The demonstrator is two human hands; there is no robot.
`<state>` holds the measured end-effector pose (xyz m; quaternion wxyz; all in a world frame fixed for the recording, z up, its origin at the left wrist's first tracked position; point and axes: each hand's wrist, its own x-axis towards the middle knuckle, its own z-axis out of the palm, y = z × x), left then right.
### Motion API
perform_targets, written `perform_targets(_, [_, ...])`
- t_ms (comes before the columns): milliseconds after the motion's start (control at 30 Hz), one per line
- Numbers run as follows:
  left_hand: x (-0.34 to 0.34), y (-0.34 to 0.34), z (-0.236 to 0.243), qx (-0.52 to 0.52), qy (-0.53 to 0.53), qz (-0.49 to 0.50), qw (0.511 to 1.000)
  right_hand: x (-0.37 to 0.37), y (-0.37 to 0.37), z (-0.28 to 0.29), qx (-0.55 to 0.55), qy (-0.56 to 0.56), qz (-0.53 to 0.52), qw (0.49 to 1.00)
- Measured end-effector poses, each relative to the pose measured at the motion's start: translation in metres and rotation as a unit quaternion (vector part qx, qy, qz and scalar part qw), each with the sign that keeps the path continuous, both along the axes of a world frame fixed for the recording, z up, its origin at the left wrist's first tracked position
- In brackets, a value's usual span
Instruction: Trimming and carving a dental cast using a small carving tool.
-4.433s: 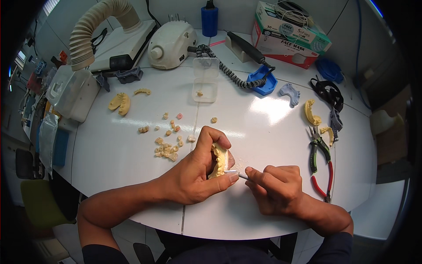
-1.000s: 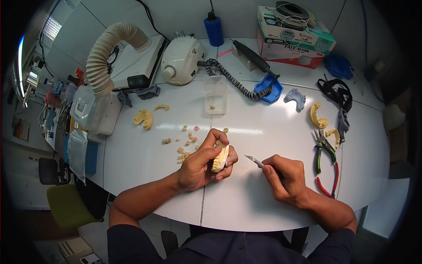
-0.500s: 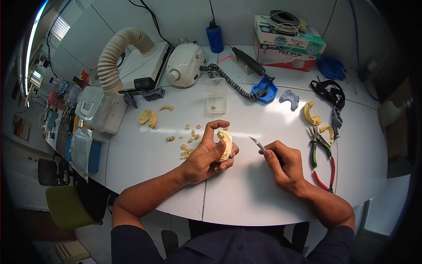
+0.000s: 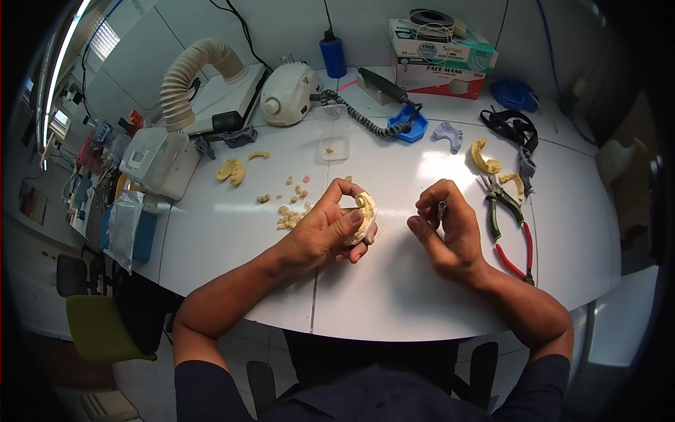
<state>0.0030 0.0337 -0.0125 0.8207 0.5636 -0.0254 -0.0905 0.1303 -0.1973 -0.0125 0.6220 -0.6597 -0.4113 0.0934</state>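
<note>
My left hand [image 4: 320, 224] is closed around a cream-coloured dental cast [image 4: 364, 213], its thumb on the near face and its index finger at the upper edge. To the right, apart from the cast, my right hand [image 4: 453, 232] is raised over the table with its fingers curled around a slim metal craft knife [image 4: 441, 209]. Only a short shiny part of the knife shows; its blade is hidden. Several small tooth-like pieces [image 4: 289, 219] lie in a loose pile beside my left hand. A little pale dust is on the tabletop between the hands.
Pliers [image 4: 508, 228] with red and green handles lie right of my right hand, near yellow casts [image 4: 484, 158]. Behind are a small clear box [image 4: 335, 148], a blue tray [image 4: 408, 125], a white control unit [image 4: 290, 96] with a coiled cord, and a ribbed hose [image 4: 184, 84].
My right hand has turned upward, and the knife blade that pointed left is now out of sight. My left index finger has come down onto the cast. The whole view has shifted slightly.
</note>
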Motion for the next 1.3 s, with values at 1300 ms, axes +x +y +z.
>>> perform_targets(1300, [-0.011,-0.010,0.005,0.305,-0.224,0.090,0.921,-0.002,0.002,0.007,-0.063,-0.124,0.039,0.989])
